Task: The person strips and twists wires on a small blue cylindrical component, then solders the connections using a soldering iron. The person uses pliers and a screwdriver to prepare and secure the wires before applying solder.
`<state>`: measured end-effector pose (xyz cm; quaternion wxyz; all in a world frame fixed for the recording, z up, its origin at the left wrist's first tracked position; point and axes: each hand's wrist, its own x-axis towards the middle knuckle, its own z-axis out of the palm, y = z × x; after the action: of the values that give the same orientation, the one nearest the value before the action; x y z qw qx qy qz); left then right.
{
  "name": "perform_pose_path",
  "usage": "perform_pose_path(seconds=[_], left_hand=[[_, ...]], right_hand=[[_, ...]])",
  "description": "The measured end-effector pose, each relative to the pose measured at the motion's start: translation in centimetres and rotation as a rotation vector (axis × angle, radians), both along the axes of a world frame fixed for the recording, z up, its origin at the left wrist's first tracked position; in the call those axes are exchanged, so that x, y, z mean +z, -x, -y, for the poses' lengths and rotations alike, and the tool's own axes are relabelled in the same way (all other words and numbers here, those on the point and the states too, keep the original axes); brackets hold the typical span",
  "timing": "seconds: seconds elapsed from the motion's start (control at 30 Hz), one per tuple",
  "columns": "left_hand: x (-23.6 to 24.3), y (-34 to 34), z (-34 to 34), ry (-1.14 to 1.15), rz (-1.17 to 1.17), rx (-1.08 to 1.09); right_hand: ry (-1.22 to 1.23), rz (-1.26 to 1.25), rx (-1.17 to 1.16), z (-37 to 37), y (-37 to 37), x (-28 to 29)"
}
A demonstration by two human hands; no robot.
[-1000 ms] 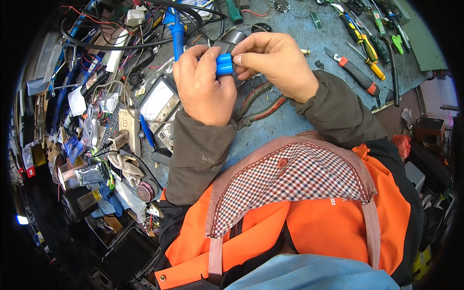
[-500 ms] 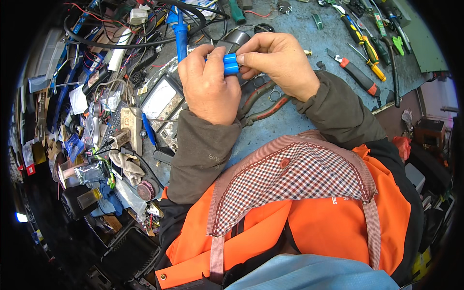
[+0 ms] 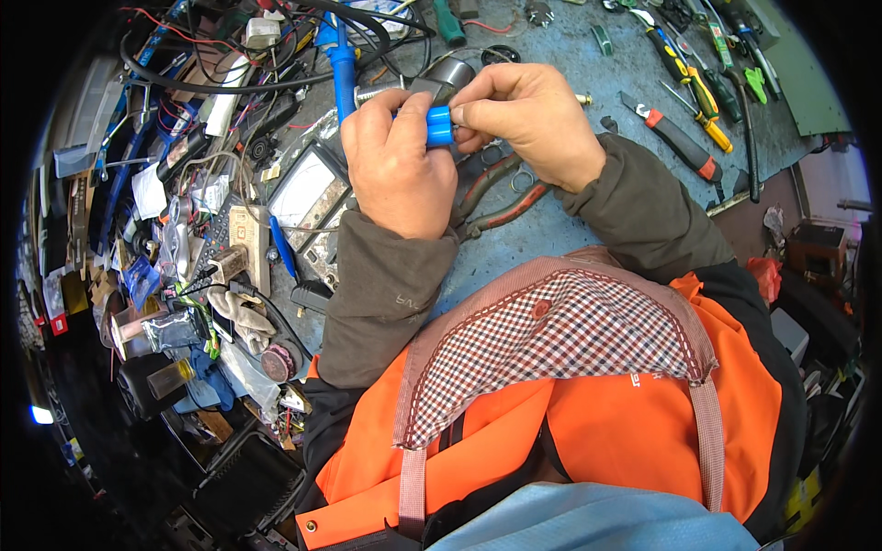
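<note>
My left hand (image 3: 401, 165) is closed around shiny blue battery cells (image 3: 440, 127). They are short cylinders, and their right ends stick out past my thumb. My right hand (image 3: 533, 119) pinches with thumb and index finger at those ends. Whatever lies between its fingertips is too small or hidden to make out. Pliers with black and red handles (image 3: 504, 209) lie on the bench under the right hand. Just beyond the cells sits a dark, round-bodied metal part (image 3: 449, 75), partly covered by my hands.
A blue soldering iron holder (image 3: 344, 78) stands beside my left hand. An analog meter (image 3: 312, 184) lies left of the forearm. A utility knife (image 3: 672, 138) and several screwdrivers (image 3: 703, 96) lie right on the blue-grey bench (image 3: 634, 92). Tangled cables and clutter crowd the left.
The battery cells have rolled slightly in my left hand, so the gap between two of them shows less. Both hands stay nearly in place.
</note>
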<state>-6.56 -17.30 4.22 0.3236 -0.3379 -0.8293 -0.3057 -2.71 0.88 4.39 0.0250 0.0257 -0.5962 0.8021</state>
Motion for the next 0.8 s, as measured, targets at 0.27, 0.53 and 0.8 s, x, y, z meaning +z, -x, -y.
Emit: perform_pose_path(seconds=[0.27, 0.53, 0.8], left_hand=[[0.0, 0.0, 0.0, -0.009, 0.005, 0.025], [-0.1, -0.1, -0.2, 0.018, -0.033, 0.055], [-0.3, -0.1, -0.1, 0.066, -0.031, 0.045]], right_hand=[[-0.051, -0.032, -0.008, 0.0, 0.0, -0.1], [-0.154, 0.055, -0.047, 0.1, -0.1, 0.3], [-0.241, 0.086, -0.016, 0.0, -0.3, 0.9]])
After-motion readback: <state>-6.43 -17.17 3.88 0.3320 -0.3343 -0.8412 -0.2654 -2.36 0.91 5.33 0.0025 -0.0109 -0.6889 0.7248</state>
